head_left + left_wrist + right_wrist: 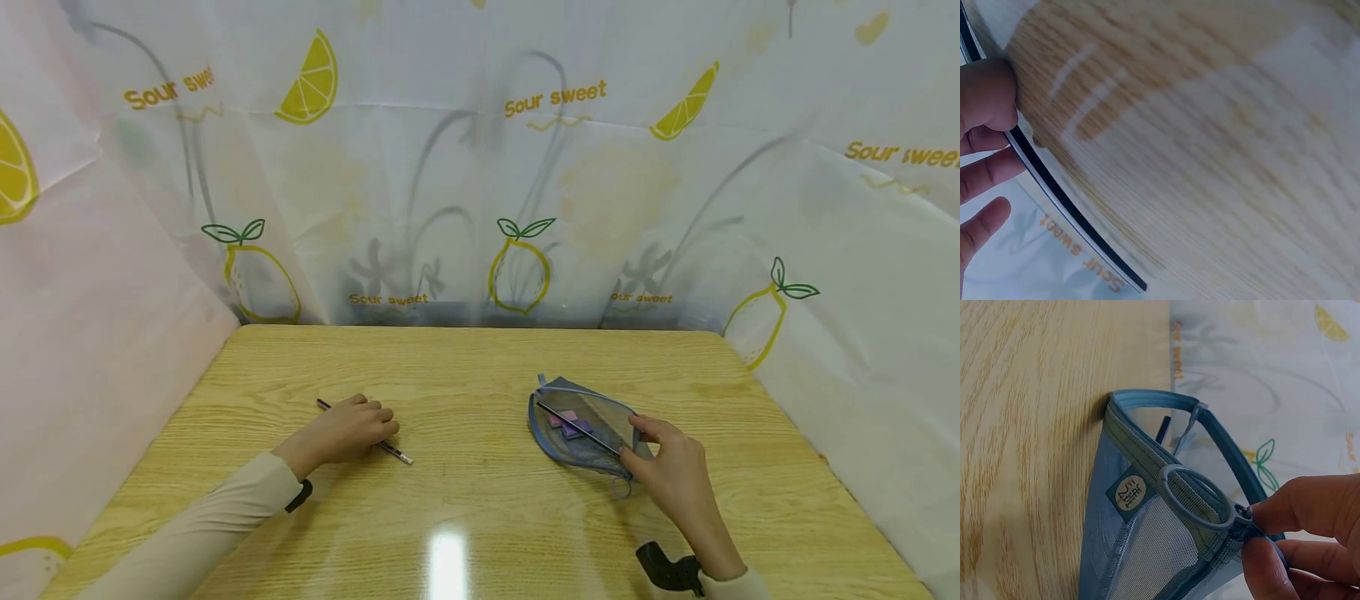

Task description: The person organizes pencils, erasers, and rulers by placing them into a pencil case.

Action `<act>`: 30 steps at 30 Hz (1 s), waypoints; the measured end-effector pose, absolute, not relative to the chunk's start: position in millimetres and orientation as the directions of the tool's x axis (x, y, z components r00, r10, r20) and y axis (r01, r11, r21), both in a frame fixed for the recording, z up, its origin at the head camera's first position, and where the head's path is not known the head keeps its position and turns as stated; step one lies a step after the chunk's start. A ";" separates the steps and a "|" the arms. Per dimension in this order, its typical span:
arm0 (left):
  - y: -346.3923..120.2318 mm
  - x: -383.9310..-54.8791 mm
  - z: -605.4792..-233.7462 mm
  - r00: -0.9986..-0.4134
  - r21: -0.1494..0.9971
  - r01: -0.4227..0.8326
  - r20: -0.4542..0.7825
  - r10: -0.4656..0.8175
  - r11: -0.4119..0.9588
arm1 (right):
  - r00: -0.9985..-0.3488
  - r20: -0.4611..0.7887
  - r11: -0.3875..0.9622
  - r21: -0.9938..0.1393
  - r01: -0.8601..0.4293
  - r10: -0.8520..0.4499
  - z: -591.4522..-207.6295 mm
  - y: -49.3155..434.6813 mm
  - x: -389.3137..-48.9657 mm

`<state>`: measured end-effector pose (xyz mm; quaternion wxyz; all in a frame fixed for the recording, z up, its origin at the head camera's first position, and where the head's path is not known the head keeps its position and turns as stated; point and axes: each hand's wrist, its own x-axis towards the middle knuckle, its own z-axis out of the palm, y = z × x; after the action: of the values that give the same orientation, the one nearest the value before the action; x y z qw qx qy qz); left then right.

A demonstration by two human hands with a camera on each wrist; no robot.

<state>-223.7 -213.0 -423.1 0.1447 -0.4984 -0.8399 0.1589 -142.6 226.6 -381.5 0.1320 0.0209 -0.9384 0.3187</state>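
Note:
On the left of the table, my left hand (352, 432) pinches a dark pencil (395, 452) with a white end. Close up in the left wrist view, the same pencil (1079, 215) runs between the thumb and fingers. To the right, a blue-grey mesh zip pouch (553, 446) has its mouth open. My right hand (678, 475) pinches the pouch's edge beside the zip end, and the pull ring (1172, 494) hangs near the fingertips. Through the pouch I see another dark pencil (573, 424), a small pink piece (566, 416) and a purple piece (577, 430).
Both hands are over a light wooden table (465, 392). A white sheet with lemon prints (442, 183) hangs behind the table and along both sides. Glare shows near the front edge.

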 end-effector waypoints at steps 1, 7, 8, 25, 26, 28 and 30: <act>-212.9 -223.8 -423.0 -0.461 -0.407 0.794 0.083 0.884 0.452 | -0.964 0.261 0.797 -0.592 -0.124 0.044 -381.5 226.6 -142.4; -212.0 -223.2 -419.3 -0.452 -0.406 0.797 0.091 0.887 0.448 | -0.965 0.260 0.798 -0.590 -0.121 0.045 -380.9 226.2 -142.9; -211.4 -223.1 -418.3 -0.453 -0.408 0.795 0.095 0.887 0.450 | -0.963 0.264 0.800 -0.587 -0.124 0.045 -380.9 226.2 -143.0; -200.8 -222.6 -409.1 -0.416 -0.368 0.811 0.183 0.891 0.454 | -0.959 0.283 0.804 -0.577 -0.143 0.032 -380.3 226.5 -142.7; -199.9 -222.8 -408.4 -0.407 -0.366 0.814 0.194 0.893 0.450 | -0.959 0.282 0.804 -0.577 -0.142 0.032 -380.1 226.6 -142.8; -197.7 -222.7 -406.9 -0.384 -0.365 0.821 0.215 0.898 0.439 | -0.961 0.275 0.803 -0.579 -0.138 0.033 -379.7 226.6 -142.6; -194.6 -222.2 -405.1 -0.369 -0.362 0.827 0.227 0.901 0.430 | -0.963 0.267 0.802 -0.583 -0.131 0.036 -379.3 226.6 -142.5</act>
<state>-222.2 -194.6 -405.1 0.1980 -0.5258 -0.8220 0.0935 -142.5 226.6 -379.3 0.1334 0.0253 -0.9397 0.3140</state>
